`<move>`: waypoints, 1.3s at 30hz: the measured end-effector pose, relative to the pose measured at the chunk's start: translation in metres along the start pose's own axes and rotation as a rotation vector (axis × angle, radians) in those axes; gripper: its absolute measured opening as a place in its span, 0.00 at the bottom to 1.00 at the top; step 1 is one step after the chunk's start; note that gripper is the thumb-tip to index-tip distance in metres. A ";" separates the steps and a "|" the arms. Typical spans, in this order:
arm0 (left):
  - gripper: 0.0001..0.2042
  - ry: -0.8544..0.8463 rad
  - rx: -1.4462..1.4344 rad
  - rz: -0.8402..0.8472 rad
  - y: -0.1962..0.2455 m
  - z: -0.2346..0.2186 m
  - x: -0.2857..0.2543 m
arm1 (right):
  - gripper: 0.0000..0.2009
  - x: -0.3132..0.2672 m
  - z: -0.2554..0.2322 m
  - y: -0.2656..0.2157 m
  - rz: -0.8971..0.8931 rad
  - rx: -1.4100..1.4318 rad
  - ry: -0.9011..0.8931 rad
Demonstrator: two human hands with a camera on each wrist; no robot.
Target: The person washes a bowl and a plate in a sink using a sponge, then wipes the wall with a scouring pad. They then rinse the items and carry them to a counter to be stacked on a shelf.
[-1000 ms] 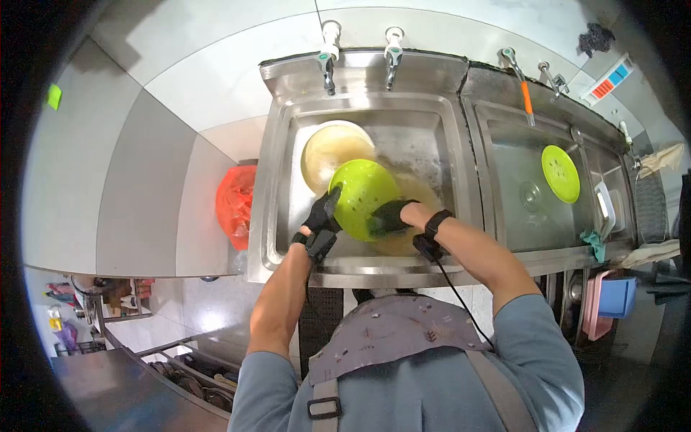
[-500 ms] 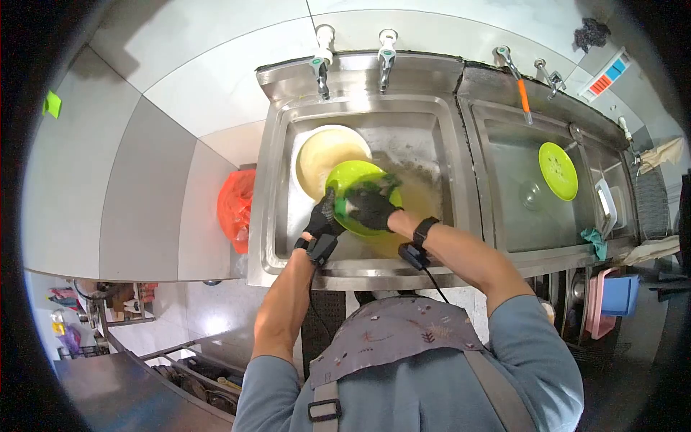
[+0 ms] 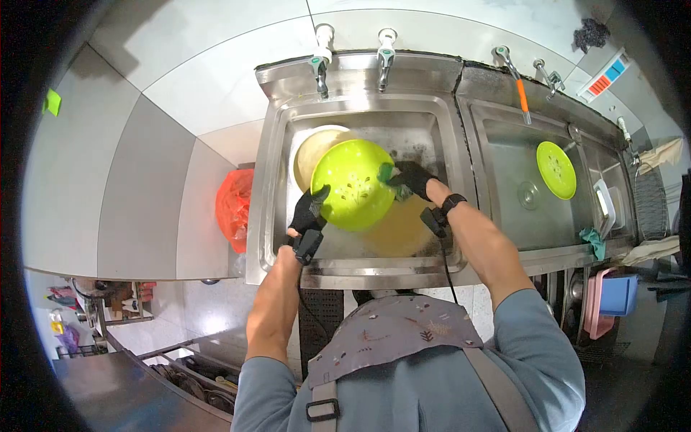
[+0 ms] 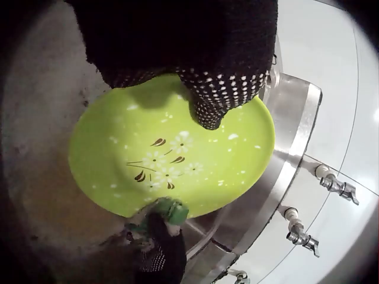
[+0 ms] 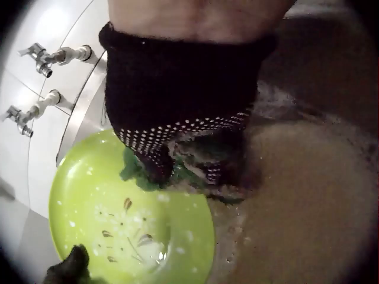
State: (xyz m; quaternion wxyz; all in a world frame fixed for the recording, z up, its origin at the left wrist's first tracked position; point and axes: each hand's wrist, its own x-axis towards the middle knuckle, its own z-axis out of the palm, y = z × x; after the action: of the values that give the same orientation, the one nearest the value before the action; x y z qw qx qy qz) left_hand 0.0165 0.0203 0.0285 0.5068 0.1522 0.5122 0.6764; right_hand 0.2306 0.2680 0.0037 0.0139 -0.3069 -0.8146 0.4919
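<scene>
A lime-green plate (image 3: 353, 183) with a flower print and specks of foam is tilted up over the left sink. My gloved left hand (image 3: 308, 210) grips its left edge, the thumb lying on the face in the left wrist view (image 4: 210, 112). At the plate's right edge my gloved right hand (image 3: 414, 178) pinches a green scrubbing cloth (image 5: 183, 174), which touches the rim. Behind the plate, a cream round basin (image 3: 311, 155) is partly covered. Brownish water (image 3: 399, 230) lies on the sink floor.
Two taps (image 3: 320, 72) (image 3: 386, 65) stand at the sink's back wall. In the right-hand sink are another green plate (image 3: 556, 171) and a clear round item (image 3: 528, 194). A red bag (image 3: 235, 210) sits left of the sink.
The plate has risen and turned its face more towards the head camera. My right hand has moved from over the plate's face to its right edge, still holding the cloth.
</scene>
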 end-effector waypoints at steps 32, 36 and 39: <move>0.16 -0.070 0.821 0.459 0.010 -0.018 -0.018 | 0.16 -0.017 0.063 -0.013 0.068 0.646 -0.156; 0.14 -0.096 0.842 0.508 0.005 -0.008 -0.009 | 0.17 -0.041 0.091 -0.105 -0.349 0.169 0.108; 0.16 -0.243 0.534 0.354 0.000 0.000 -0.010 | 0.19 -0.038 0.104 -0.127 -0.570 -0.135 0.258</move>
State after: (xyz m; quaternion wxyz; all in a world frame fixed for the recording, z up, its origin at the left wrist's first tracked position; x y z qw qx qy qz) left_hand 0.0207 0.0114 0.0317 0.3812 0.4454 0.5727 0.5730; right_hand 0.1660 0.1250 0.0635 0.2341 -0.1265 -0.8900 0.3701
